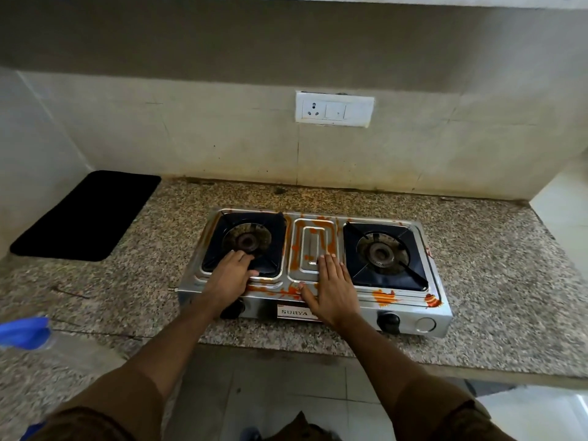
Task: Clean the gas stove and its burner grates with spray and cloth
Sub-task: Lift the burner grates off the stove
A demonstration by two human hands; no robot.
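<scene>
Two bare forearms reached forward over a steel two-burner gas stove [410, 316] on a speckled counter [509, 281]. The left hand [229, 275] curled its fingers around the near edge of the left burner grate [245, 243]. The right hand [332, 289] lay flat, fingers straight, on the stove's orange-stained centre, holding nothing. The stove's long side ran left to right. Far left of the stove, a blurred blue spray bottle [24, 332] was cut off by the picture's edge.

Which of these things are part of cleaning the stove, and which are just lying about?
Part of the job:
- gas stove, smeared with orange stains
- left burner grate, which the left hand grips
- right burner grate
- right hand, flat on the stove top
- blue-topped spray bottle at the left edge

Just lying about:
- black mat
- wall socket
- granite counter
</scene>
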